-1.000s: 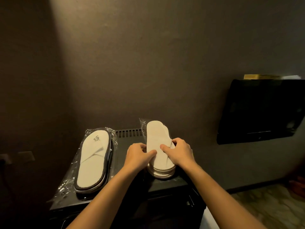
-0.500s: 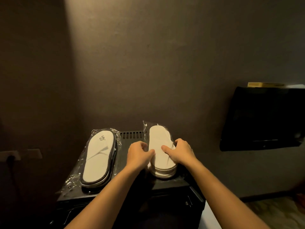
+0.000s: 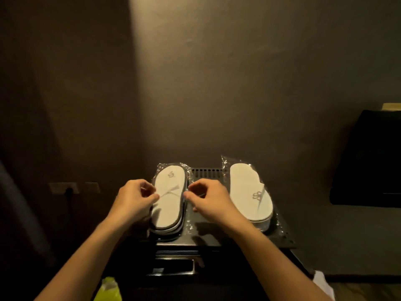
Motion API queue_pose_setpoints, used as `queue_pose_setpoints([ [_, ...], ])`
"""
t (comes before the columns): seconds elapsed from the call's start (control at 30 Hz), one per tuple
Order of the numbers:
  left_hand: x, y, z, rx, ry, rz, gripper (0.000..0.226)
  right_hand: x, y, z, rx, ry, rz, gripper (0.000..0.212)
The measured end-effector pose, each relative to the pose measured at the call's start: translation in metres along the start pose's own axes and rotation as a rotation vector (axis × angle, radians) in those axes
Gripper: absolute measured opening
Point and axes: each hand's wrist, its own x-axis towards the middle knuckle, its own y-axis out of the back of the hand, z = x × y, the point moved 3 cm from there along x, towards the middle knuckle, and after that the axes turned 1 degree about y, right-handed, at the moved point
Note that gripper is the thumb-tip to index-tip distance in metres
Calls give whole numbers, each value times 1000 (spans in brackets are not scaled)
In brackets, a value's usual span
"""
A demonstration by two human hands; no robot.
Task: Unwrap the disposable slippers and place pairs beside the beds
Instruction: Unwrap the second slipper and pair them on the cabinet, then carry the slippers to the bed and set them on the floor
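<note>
- Your left hand [image 3: 135, 197] sits at the left edge of the left slipper pack [image 3: 169, 197], fingers curled, fingertips pinching the clear wrapper at that edge.
- Your right hand [image 3: 209, 199] mirrors it on the pack's right edge, fingers curled and pinching the plastic there; the two hands stay apart with the pack between them.
- That clear wrapper holds what looks like a stacked pair of white slippers with dark-edged soles, a small grey logo near the far end; in this dim light you cannot be sure how many lie inside.
- The pack rests flat on the dark counter [image 3: 280, 235], toward its left side, long axis running away from you.
- The right slipper pack [image 3: 249, 195] lies on the same counter, well apart from your hands, also in clear plastic, with white slippers stacked inside and a grey logo near the middle.
- A vent grille [image 3: 206, 170] shows on the counter top between the two packs, at the far edge.
- A wall socket [image 3: 64, 188] sits on the wall left of the counter; a dark panel [image 3: 368, 161] hangs to the right.
- A yellow-green bag [image 3: 108, 288] shows at the bottom edge.
</note>
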Motion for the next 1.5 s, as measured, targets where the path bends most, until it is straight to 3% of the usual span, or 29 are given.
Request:
queue_pose_setpoints([
  [0.2,-4,-15,-29,6,153,-108,25,13,-46,6,-320,-121,-104,43],
  [0.37,-2,-17,-29,10,175,-182,34,21,-54,11,-391,-201,-190,46],
  [0.43,-3,-16,-26,-29,165,-174,33,21,-54,12,-295,-234,-182,44],
  [0.6,-12,1,-8,-276,92,-99,27,16,-44,13,260,-210,-91,30],
  [0.7,-19,1,10,-454,16,-82,27,12,-40,7,466,-196,53,46],
  [0.87,-33,-13,38,-656,-61,-100,16,0,-23,8,717,-241,256,38],
  [1.13,-45,-32,56,-759,-50,-101,22,-21,-4,26,761,-71,383,20],
  [1.33,-35,-25,47,-919,-33,-116,23,-32,21,40,616,-33,595,6],
  [1.5,-33,-24,41,-944,0,-150,22,-34,34,45,638,-35,599,5],
])
